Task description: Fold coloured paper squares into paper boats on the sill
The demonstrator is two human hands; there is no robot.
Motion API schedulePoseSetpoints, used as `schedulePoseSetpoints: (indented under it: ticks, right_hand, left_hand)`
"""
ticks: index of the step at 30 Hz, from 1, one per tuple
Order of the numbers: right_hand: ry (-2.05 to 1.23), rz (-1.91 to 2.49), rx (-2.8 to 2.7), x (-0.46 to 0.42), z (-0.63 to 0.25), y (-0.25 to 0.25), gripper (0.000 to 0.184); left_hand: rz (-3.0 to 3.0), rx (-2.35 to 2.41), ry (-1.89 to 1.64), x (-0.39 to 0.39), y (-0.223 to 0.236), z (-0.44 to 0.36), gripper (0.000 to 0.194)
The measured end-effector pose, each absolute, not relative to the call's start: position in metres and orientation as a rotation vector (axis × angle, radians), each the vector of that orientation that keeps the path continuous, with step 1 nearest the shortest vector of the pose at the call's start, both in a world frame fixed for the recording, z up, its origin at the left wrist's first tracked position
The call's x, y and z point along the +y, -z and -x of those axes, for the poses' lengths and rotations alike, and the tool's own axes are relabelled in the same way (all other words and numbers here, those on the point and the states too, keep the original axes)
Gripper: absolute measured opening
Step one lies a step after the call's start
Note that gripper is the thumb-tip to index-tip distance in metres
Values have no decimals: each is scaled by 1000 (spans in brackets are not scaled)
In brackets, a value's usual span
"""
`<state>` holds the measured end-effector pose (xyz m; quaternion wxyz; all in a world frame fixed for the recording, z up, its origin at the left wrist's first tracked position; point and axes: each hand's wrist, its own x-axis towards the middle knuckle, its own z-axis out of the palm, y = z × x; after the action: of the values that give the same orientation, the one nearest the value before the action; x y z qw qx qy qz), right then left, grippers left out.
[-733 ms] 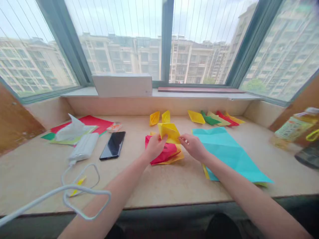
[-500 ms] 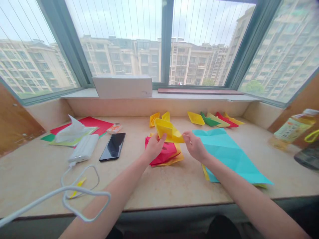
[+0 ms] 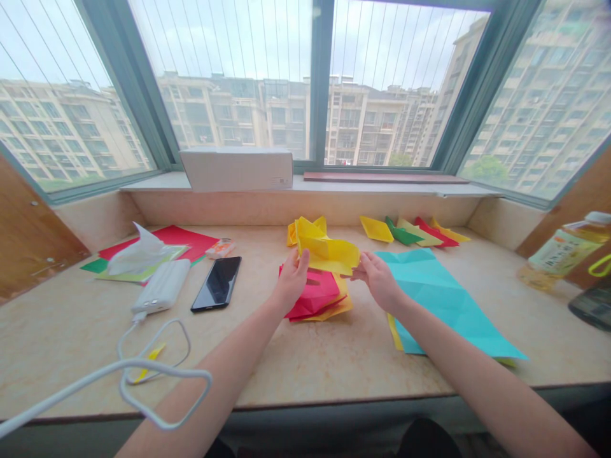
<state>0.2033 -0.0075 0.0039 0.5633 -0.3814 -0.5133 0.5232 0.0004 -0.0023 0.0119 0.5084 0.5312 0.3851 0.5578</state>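
Note:
A folded sheet of yellow paper (image 3: 329,249) is held up between my two hands, its creased flaps partly spread. My left hand (image 3: 292,273) pinches its left end with the thumb in front. At the right end, the fingers of my right hand (image 3: 377,275) close on the paper's lower corner. Beneath it on the counter lies a pile of folded red paper (image 3: 312,298) with orange-yellow paper (image 3: 341,310) under it. Just behind the held piece stand small yellow folded pieces (image 3: 291,234), partly hidden by it.
Right of my hands lies creased turquoise paper (image 3: 443,299); behind it sit several folded papers (image 3: 405,234). A bottle (image 3: 563,251) stands far right. Leftward are a phone (image 3: 217,284), a white power bank (image 3: 165,286) with its cable (image 3: 162,364), tissues (image 3: 138,253) and red paper (image 3: 186,240).
The yellow paper has opened out wider, its right end swinging a little to the right. My right hand has shifted slightly right and down; my left hand has moved slightly left.

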Motion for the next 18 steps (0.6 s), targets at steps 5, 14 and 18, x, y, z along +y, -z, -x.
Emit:
schedulePoseSetpoints:
  ticks: [5, 14, 18]
  right_hand:
    - [-1434, 829, -1187, -12, -205, -9, 22]
    - [-1338, 882, -1133, -11, -205, -14, 17]
    - [-1345, 967, -1137, -10, -206, -15, 18]
  left_hand:
    - [-1264, 905, -1462, 3, -11, 5, 55]
    - [-1030, 718, -1390, -1, -16, 2, 47]
    - [-1069, 690, -1404, 2, -10, 2, 49]
